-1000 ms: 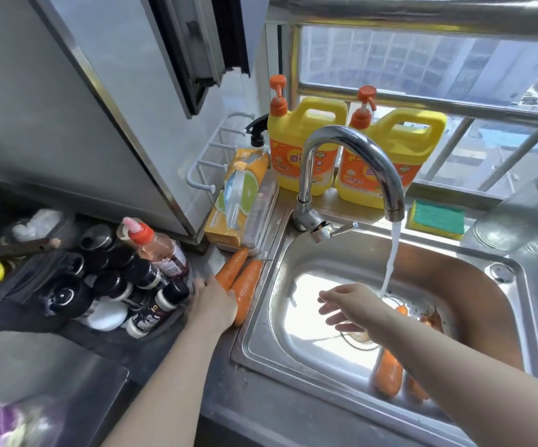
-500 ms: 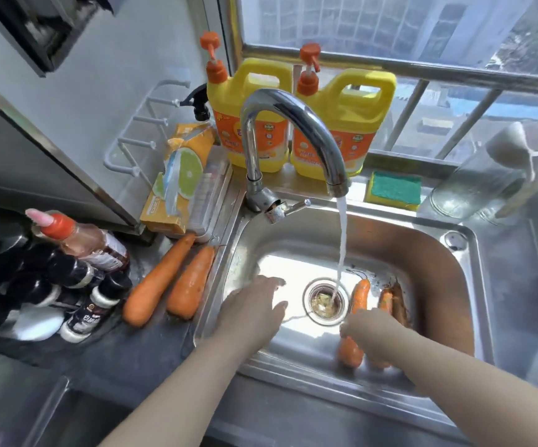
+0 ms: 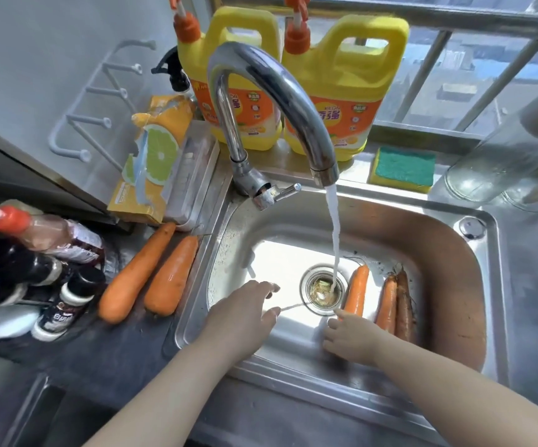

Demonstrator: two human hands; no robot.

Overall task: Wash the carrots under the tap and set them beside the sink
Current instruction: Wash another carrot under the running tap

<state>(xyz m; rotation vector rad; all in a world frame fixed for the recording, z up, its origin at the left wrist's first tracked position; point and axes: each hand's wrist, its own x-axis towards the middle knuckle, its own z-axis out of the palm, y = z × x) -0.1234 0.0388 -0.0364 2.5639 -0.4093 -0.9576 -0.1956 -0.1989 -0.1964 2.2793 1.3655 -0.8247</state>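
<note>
Stainless-steel sink [image 3: 487,285] is set into a dark table [image 3: 116,350]. Its tap [image 3: 270,88] arches over the basin and is running; the water stream [image 3: 333,227] falls straight into the drain [image 3: 322,290].

Three carrots lie on the basin floor, right of the drain. A bright carrot [image 3: 356,293] lies just beside the drain. A paler carrot [image 3: 387,304] touches a dark, soiled carrot [image 3: 404,304] nearer the right wall. Two clean carrots [image 3: 135,275] lie side by side on the table, just left of the sink rim, with their tips toward an orange box [image 3: 151,169].

Left hand [image 3: 241,321] is held over the basin floor left of the drain; its grip is spread and relaxed and holds nothing. Right hand [image 3: 351,338] covers the near end of the bright carrot. The hand hides the contact, so whether its grip closes round the carrot cannot be told.

Two yellow detergent jugs [image 3: 341,91] stand behind the tap, partly hidden by the spout. A green-topped sponge [image 3: 403,169] lies on the ledge to their right, beside a clear glass jar [image 3: 503,156]. Dark-capped bottles [image 3: 45,233] crowd the table left of the clean carrots. A white rack [image 3: 93,101] is fixed to the wall.
</note>
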